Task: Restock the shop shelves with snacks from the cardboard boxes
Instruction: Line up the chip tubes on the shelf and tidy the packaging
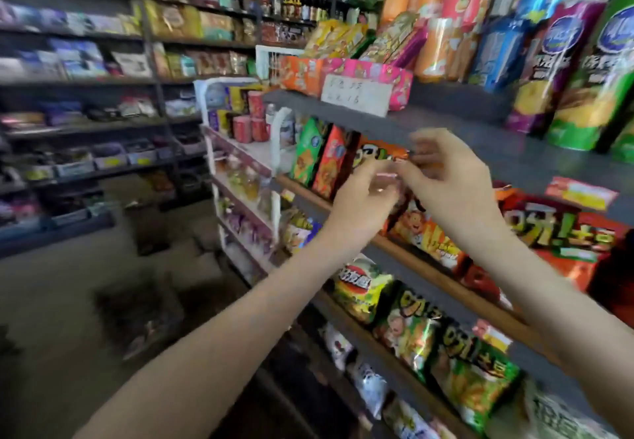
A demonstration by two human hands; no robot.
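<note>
An orange snack bag (417, 227) with a cartoon face stands on the second shelf (346, 203) of the right-hand rack, among red and green bags. Both hands are raised at its upper edge. My left hand (363, 198) has its fingers curled at the bag's top left. My right hand (449, 181) pinches the top right, thumb and fingers bent. The frame is blurred by motion, so the exact grip is soft. No cardboard box shows clearly.
The top shelf (463, 123) just above the hands holds crisp tubes, tall bags and a pink carton with a paper label (356, 97). Green snack bags (473, 366) fill lower shelves. More racks line the left wall. Dark blurred shapes (137, 315) lie on the aisle floor.
</note>
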